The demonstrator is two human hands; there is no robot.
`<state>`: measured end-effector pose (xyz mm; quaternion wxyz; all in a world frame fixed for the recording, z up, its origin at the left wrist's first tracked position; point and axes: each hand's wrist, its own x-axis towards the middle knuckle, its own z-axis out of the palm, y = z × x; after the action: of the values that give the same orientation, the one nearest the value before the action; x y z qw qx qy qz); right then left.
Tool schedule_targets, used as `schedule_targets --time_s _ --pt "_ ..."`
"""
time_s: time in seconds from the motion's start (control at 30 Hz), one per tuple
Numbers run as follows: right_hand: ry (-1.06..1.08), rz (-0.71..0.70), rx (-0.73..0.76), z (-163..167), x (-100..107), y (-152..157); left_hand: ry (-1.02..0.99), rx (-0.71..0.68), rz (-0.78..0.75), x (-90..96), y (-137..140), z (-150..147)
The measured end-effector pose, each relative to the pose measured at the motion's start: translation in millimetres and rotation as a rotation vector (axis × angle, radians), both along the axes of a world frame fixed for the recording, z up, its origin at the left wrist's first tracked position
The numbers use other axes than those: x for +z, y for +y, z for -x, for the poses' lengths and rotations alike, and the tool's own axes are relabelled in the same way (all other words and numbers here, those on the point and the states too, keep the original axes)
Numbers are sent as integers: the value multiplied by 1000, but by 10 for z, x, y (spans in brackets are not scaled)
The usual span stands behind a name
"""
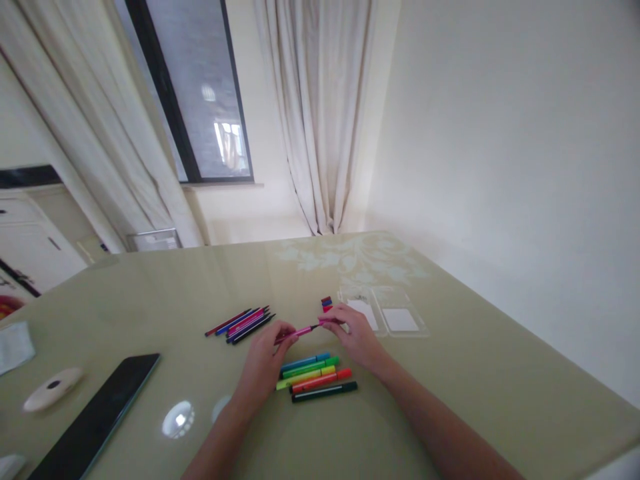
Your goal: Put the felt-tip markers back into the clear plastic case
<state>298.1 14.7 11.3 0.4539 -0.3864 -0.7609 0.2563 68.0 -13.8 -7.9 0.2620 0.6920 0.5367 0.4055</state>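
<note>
A pink felt-tip marker (303,331) is pinched at its barrel by my left hand (267,353). My right hand (356,333) grips its pink cap (325,322), which is off the dark tip and close to it. Just below lie capped markers in a row: blue (306,362), green (310,368), yellow (306,379), orange-red (321,381) and black (325,392). Left of my left hand is a bunch of uncapped markers (245,324), dark red, blue, pink and black. Several loose caps (327,302) sit beyond my right hand, partly hidden by it.
A clear plastic case (423,327) with white cards lies flat behind my right hand. On the left of the glossy table (165,287) are a black tablet (97,417), a white oval object (53,389) and a pale cloth or packet (15,347). A wall borders the right side.
</note>
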Motion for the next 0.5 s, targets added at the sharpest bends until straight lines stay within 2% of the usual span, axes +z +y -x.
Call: schedule_targets --time_s 0.3,0.5 --pt "31 188 43 22 -11 -28 -83 -54 42 65 -21 -52" --pt "128 313 96 51 -79 -40 -96 13 35 112 -67 -43"
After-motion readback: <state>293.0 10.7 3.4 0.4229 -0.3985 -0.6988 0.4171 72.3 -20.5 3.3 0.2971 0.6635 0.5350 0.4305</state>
